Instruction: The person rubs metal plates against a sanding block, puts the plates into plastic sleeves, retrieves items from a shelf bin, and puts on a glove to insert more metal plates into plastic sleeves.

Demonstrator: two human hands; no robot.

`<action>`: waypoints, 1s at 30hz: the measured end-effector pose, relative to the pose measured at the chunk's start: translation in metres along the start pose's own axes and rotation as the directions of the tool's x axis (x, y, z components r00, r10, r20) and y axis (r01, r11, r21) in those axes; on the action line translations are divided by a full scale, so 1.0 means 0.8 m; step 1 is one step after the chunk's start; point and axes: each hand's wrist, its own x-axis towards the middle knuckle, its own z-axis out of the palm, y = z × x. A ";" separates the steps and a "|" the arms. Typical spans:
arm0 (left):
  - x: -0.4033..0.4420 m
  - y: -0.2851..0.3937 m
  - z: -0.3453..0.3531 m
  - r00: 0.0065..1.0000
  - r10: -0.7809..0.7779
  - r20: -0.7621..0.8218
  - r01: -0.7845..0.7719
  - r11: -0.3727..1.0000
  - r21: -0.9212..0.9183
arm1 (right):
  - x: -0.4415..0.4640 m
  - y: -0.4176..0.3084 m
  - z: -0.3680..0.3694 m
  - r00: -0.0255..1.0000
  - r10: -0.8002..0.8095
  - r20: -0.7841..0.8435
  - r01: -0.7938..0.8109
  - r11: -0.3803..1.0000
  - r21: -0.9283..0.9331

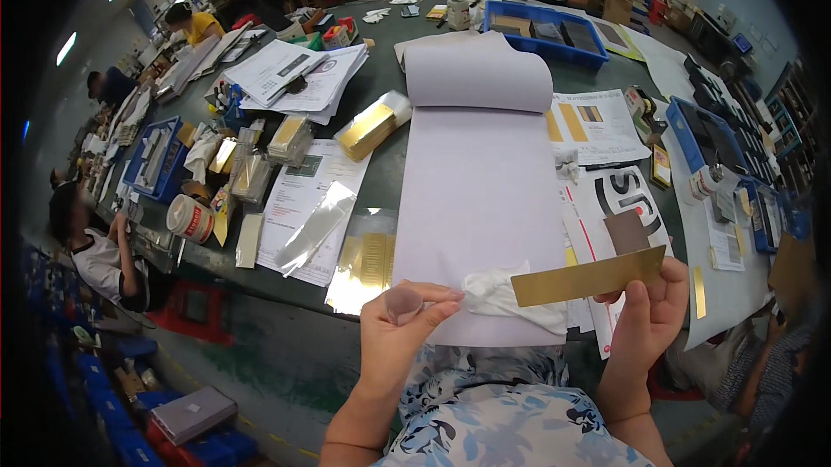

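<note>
My right hand (pixel 642 315) grips a gold-coloured rectangular metal plate (pixel 589 276) by its right end, tilted up above the work surface. My left hand (pixel 402 328) is closed, thumb and fingertips pinched together. A small curled piece of translucent film (pixel 402 304) shows at that hand, its exact kind unclear. Between the hands, a crumpled white cloth (pixel 511 296) lies on a long pale sheet (pixel 476 181), whose far end is rolled up. The plate's left end hangs over the cloth.
Wrapped stacks of gold plates (pixel 372 127), papers (pixel 299 199) and a white tub (pixel 189 218) stand to the left. A blue tray (pixel 545 32) sits at the back. Printed sheets (pixel 597 125) lie right of the pale sheet. Other people are around the green table.
</note>
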 end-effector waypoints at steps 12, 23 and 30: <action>-0.004 -0.003 -0.003 0.989 -0.141 0.047 0.145 0.984 -0.101 | -0.018 0.047 -0.011 0.973 -0.025 0.229 0.049 0.994 -0.097; -0.001 0.007 -0.024 0.959 -0.032 0.283 -0.118 0.859 0.498 | -0.003 0.033 0.016 0.919 0.009 0.393 0.074 0.978 -0.195; 0.004 -0.006 -0.006 0.983 0.069 0.173 -0.111 0.963 0.247 | -0.019 0.032 0.020 0.812 0.190 0.552 -0.019 0.954 -0.300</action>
